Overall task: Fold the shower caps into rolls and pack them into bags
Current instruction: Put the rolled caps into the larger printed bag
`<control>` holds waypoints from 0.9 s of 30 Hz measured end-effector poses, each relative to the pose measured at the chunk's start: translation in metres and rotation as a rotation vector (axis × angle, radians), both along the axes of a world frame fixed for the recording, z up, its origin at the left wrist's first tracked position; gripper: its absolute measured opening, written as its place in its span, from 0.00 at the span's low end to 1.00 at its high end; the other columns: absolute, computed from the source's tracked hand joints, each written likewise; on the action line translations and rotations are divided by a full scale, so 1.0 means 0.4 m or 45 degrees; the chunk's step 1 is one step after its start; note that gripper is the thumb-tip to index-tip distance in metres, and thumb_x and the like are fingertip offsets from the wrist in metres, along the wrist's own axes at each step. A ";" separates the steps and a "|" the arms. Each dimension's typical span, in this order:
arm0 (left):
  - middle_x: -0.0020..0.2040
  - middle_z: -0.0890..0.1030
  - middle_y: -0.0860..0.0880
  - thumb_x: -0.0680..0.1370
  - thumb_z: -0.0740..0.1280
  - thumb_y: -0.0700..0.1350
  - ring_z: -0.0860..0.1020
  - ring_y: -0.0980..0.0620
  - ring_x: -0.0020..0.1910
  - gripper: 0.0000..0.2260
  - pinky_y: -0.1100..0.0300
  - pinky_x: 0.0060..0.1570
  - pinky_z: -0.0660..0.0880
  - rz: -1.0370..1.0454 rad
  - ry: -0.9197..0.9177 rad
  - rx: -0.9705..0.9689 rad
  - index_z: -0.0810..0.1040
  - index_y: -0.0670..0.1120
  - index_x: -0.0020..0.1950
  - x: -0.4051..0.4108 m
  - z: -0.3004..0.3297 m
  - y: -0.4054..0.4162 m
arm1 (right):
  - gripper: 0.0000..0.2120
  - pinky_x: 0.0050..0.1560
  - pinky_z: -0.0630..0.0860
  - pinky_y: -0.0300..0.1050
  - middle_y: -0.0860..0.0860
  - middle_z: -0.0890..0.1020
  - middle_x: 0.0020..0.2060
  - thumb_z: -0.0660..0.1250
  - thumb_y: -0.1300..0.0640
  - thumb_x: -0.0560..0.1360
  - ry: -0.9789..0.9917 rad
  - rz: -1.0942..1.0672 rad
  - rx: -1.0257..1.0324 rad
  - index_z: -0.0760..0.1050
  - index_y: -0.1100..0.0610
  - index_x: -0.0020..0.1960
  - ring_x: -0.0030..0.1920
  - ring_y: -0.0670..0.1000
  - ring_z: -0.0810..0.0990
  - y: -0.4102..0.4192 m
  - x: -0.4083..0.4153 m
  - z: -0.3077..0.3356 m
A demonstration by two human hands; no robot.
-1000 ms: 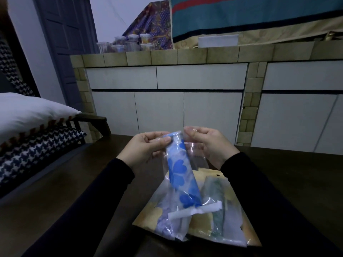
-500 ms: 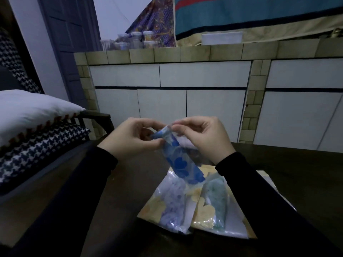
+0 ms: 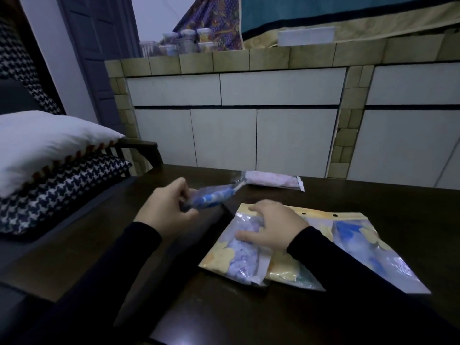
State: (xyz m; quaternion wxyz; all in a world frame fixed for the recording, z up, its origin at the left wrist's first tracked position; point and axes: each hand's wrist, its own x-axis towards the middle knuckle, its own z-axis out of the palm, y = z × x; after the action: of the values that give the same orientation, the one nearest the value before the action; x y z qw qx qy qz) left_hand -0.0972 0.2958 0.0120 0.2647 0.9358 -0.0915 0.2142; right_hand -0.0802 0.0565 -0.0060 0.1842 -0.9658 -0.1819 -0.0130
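My left hand [image 3: 167,207] grips a bagged blue-patterned shower cap roll [image 3: 213,197], held low over the dark table and pointing right toward a pink bagged roll [image 3: 271,181] that lies at the table's far side. My right hand [image 3: 275,225] rests fingers-down on a clear bag with a pale purple cap [image 3: 242,247]. That bag lies on a yellow flowered pack [image 3: 308,217]. Another clear bag with a blue cap [image 3: 368,250] lies at the right, and a greenish one [image 3: 302,278] peeks out under my right sleeve.
The dark wooden table [image 3: 124,245] fills the foreground. A chair with a white pillow [image 3: 44,145] and a houndstooth cushion [image 3: 59,192] stands at the left. Behind the table runs a tiled counter with white cabinet doors [image 3: 249,135] and several jars [image 3: 184,41] on top.
Both hands held the blue bagged roll up at its top. Now only the left hand holds it, lowered to the left, and the right hand has dropped onto the purple cap's bag.
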 end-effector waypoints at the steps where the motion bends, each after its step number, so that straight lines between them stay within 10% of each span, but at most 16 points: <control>1: 0.41 0.79 0.57 0.67 0.74 0.44 0.78 0.61 0.37 0.14 0.69 0.32 0.71 -0.010 0.060 0.034 0.68 0.53 0.39 -0.007 -0.005 -0.004 | 0.36 0.62 0.72 0.49 0.50 0.75 0.64 0.65 0.32 0.69 0.029 -0.004 -0.065 0.70 0.52 0.69 0.62 0.51 0.74 0.000 -0.004 -0.003; 11: 0.64 0.64 0.57 0.70 0.71 0.49 0.71 0.57 0.58 0.23 0.61 0.58 0.72 -0.300 0.437 0.299 0.70 0.59 0.63 -0.051 -0.063 -0.148 | 0.32 0.58 0.73 0.49 0.48 0.74 0.61 0.60 0.28 0.69 0.001 -0.134 -0.146 0.73 0.48 0.64 0.59 0.50 0.74 -0.091 -0.027 -0.004; 27: 0.50 0.77 0.60 0.70 0.73 0.57 0.75 0.63 0.41 0.17 0.70 0.39 0.72 -0.427 0.575 0.004 0.74 0.60 0.56 0.007 -0.036 -0.233 | 0.36 0.65 0.66 0.45 0.46 0.69 0.69 0.64 0.29 0.67 0.185 -0.064 -0.075 0.69 0.46 0.69 0.67 0.47 0.68 -0.213 -0.020 0.018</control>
State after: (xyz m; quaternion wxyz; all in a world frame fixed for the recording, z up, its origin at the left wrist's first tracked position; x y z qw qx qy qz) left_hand -0.0946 0.2025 -0.0024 0.3086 0.9321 -0.1841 -0.0465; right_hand -0.0881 -0.0288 0.0013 0.1680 -0.9735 -0.1440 0.0581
